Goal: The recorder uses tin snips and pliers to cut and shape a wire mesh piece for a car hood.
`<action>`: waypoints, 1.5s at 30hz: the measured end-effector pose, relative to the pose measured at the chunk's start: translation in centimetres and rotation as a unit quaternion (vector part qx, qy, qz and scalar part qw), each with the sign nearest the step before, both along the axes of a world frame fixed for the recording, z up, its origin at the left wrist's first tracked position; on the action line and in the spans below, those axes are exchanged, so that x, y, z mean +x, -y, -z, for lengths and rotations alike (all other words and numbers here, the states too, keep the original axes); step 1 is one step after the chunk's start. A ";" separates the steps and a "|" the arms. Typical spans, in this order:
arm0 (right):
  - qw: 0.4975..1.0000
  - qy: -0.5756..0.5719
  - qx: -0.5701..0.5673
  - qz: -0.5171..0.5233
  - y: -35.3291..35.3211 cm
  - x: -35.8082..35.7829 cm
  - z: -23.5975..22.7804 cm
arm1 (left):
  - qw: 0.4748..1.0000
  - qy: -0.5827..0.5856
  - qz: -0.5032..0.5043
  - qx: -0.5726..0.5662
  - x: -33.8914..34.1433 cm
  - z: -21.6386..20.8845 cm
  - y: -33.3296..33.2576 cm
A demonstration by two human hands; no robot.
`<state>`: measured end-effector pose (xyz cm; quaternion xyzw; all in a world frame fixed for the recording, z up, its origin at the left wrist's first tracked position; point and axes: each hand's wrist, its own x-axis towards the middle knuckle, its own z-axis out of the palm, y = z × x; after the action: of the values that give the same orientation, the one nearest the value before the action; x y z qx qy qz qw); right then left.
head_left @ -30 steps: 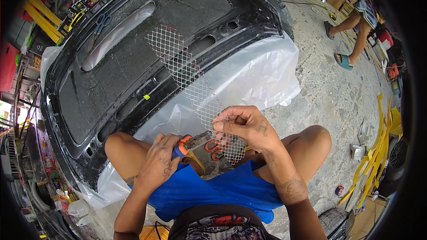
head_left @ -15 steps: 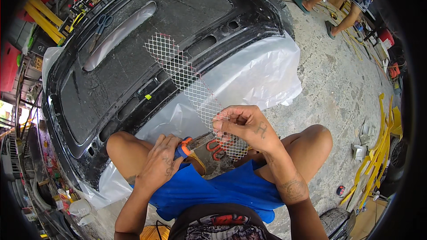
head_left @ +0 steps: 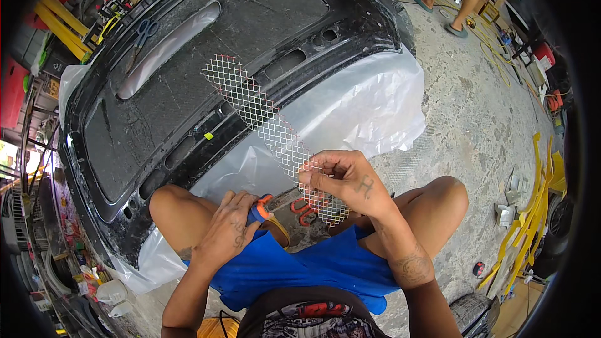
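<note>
A long strip of silver wire mesh slants up and away from me, its far end over the black car panel. My right hand grips the strip near its close end, thumb on top and fingers curled. Beside my left knee, my left hand is closed around a blue-and-orange handheld tool, whose exact kind is hard to make out. Between my legs, partly behind the mesh, lies a tool with red looped handles.
Blue-handled scissors rest on the panel. Grey-white plastic sheeting lies under it on the concrete floor. Yellow strips lie at right. Another person's sandalled foot shows at upper right, near cords.
The mesh strip's far end has dipped slightly toward me. My hands have barely shifted, both keeping their grips. The other person's legs have moved left and up.
</note>
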<state>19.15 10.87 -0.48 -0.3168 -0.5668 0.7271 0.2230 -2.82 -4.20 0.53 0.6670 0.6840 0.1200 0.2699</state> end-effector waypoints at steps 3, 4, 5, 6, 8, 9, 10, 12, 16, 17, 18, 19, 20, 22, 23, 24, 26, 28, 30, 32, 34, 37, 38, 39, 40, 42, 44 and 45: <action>1.000 0.018 -0.002 0.002 0.0 -0.1 -0.3 | 1.000 0.001 -0.003 0.003 0.0 -0.1 -0.1; 1.000 0.012 -0.001 0.000 0.0 -0.1 -0.3 | 1.000 0.003 -0.006 0.003 0.0 -0.1 -0.2; 1.000 0.005 0.000 -0.003 0.0 -0.1 -0.3 | 1.000 0.003 -0.007 0.002 0.0 0.1 -0.1; 1.000 0.005 0.000 -0.004 0.0 -0.1 0.0 | 1.000 -0.001 -0.009 0.007 -0.1 0.4 0.1; 1.000 -0.009 0.026 0.010 0.1 -0.1 0.5 | 1.000 -0.004 -0.011 0.012 -0.1 0.3 0.1; 1.000 -0.009 0.026 0.011 0.2 -0.1 0.5 | 1.000 -0.005 -0.008 0.012 0.1 0.0 0.1; 0.999 -0.025 0.023 0.020 0.3 -0.1 0.4 | 1.000 -0.005 -0.006 0.012 0.3 -0.2 -0.1; 0.999 -0.042 0.020 0.026 0.3 -0.2 0.4 | 1.000 0.000 -0.005 0.006 0.3 -0.3 -0.3; 0.999 -0.029 0.016 0.007 0.1 0.0 0.4 | 1.000 0.005 0.005 0.024 0.3 -0.2 -0.4; 0.999 -0.035 0.018 0.006 0.1 0.0 0.4 | 1.000 0.005 0.005 0.024 0.3 -0.2 -0.4; 0.999 -0.035 0.018 0.006 0.1 0.0 0.4 | 1.000 0.010 0.003 0.024 0.3 -0.2 -0.4; 0.999 -0.038 0.012 0.006 0.1 0.1 0.3 | 1.000 0.014 0.000 0.024 0.3 -0.2 -0.5; 0.999 -0.041 0.006 0.007 0.1 0.1 0.3 | 1.000 0.014 0.000 0.024 0.2 -0.1 -0.5; 0.999 -0.035 0.003 0.004 0.1 0.1 0.4 | 1.000 0.017 0.004 0.011 0.0 0.0 -0.6; 1.000 -0.030 -0.001 0.001 0.1 0.1 0.4 | 1.000 0.016 0.004 0.012 -0.1 0.2 -0.5; 1.000 -0.030 0.000 0.001 0.1 0.1 0.4 | 1.000 0.018 0.007 0.017 -0.4 0.6 -0.4; 0.990 -0.085 -0.107 -0.029 0.0 0.1 0.4 | 0.999 0.020 0.010 0.023 -0.7 0.9 -0.3; 0.985 -0.107 -0.128 -0.032 0.0 0.0 0.3 | 0.999 0.034 0.021 0.036 -0.8 0.9 -0.3; 0.980 -0.128 -0.149 -0.035 -0.2 0.0 0.4 | 0.999 0.028 0.016 0.020 -0.6 0.5 -0.5; 0.988 -0.110 -0.107 -0.024 -0.3 0.1 0.4 | 1.000 0.021 0.011 0.004 -0.5 -0.2 -0.5; 0.990 -0.110 -0.092 -0.016 -0.5 0.4 -0.1 | 0.999 0.011 0.027 0.036 -0.2 -0.8 -0.5; 0.992 -0.107 -0.070 0.002 -0.6 0.4 -0.3 | 0.999 0.011 0.020 0.036 0.0 -1.0 -0.4; 0.992 -0.102 -0.067 0.010 -0.6 0.4 -0.3 | 0.999 0.010 0.022 0.038 0.1 -1.0 -0.4; 0.992 -0.103 -0.065 0.012 -0.6 0.5 -0.5 | 0.999 0.014 0.012 0.051 0.3 -1.1 -0.5; 0.995 -0.082 -0.056 0.009 -0.6 0.5 -0.7 | 0.998 0.017 0.002 0.064 0.4 -1.1 -0.6; 0.997 -0.061 -0.045 0.009 -0.6 0.6 -0.7 | 0.997 0.013 0.006 0.069 0.7 -0.9 -0.7; 0.999 -0.013 -0.032 0.009 -0.6 0.8 -0.6 | 0.997 0.008 0.009 0.075 0.8 -0.8 -0.8; 0.999 -0.015 -0.030 0.009 -0.5 0.7 -0.7 | 0.997 0.003 0.012 0.074 0.8 -0.7 -0.8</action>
<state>19.88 11.39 0.20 -0.3180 -0.5382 0.7464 0.2282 -2.00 -3.41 1.26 0.6932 0.6640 0.1694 0.2232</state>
